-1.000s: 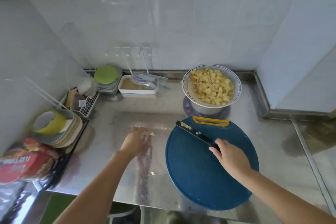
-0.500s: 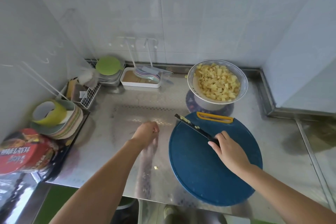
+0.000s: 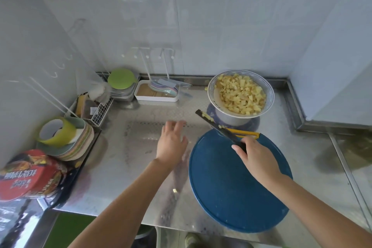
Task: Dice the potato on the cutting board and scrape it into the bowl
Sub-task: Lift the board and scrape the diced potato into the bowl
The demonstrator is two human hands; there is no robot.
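Nearly done: right hand (image 3: 256,159) grips knife (image 3: 218,126), potato bits (image 3: 208,116) clinging; left hand (image 3: 171,143) open, blurred, seemingly empty. Tilt it over bowl (image 3: 213,99).

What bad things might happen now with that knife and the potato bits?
The potato bits stuck to the black knife in the right hand might drop on the steel counter before reaching the full white bowl. The open left hand is beside the blade; wiping bits off could nick a finger.

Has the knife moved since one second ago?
Yes. The knife has moved toward the bowl; its tip now lies past the far edge of the cutting board.
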